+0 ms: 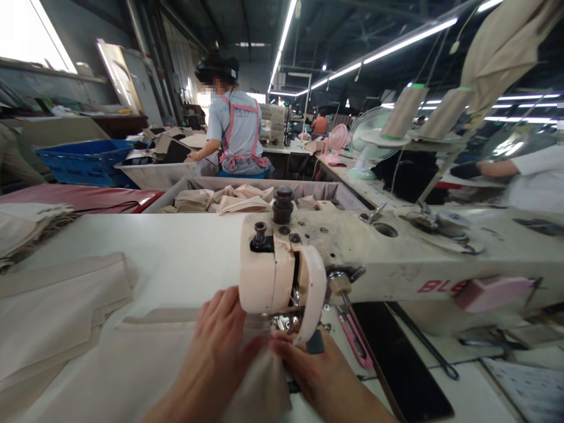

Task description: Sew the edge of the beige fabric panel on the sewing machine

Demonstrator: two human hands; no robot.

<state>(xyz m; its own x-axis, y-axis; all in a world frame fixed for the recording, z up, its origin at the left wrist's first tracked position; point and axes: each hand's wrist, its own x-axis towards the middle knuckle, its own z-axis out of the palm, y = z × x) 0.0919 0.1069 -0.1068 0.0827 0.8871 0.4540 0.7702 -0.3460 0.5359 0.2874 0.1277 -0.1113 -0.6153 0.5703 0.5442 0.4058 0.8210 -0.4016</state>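
Long rows of strip lights run over a busy sewing hall, where a white worktable (185, 247) fills the middle of the frame. At lower centre lies a pale beige piece of woven cloth (145, 352), spread flat on the table and running under the head of a cream, worn sewing machine (282, 276). Left hand (215, 352) presses flat on the cloth with fingers spread, not closed round anything. Right hand (317, 370) pinches a fold of the same cloth just below the needle area. It looks light, limp and easily creased, so it likely handles best held flat at its edges near the presser foot, which is mostly hidden. Pink thread snips (352, 341) lie just right of the machine head. At upper centre a person in a pink apron (238, 135) works at another table
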